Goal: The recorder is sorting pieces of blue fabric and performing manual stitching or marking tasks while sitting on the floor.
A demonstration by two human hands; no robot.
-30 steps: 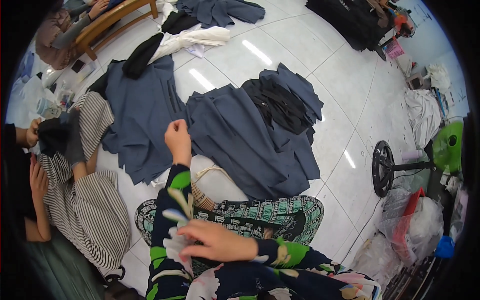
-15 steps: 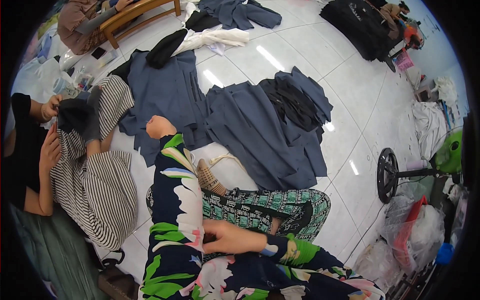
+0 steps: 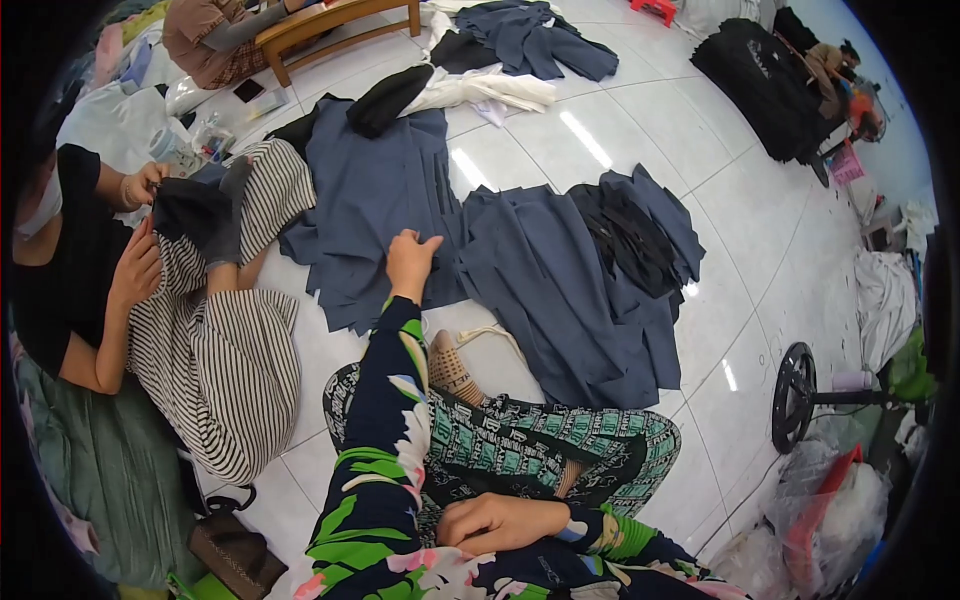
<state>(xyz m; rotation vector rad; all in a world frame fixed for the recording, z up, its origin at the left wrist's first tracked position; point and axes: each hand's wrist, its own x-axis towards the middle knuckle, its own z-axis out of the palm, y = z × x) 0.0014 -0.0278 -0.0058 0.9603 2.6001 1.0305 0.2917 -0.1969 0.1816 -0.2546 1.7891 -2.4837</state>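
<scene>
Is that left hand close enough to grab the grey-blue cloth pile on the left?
Probably yes: the left hand is stretched out over the left grey-blue cloth pile, and nothing seems to block its fingers there.

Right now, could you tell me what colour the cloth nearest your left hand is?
The cloth is plain dark blue-grey, best seen in the head view.

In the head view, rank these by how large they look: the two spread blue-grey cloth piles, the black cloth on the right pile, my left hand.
1. Right blue-grey pile and left blue-grey pile: too close to rank surely.
2. Black cloth.
3. Left hand, smallest.
</scene>
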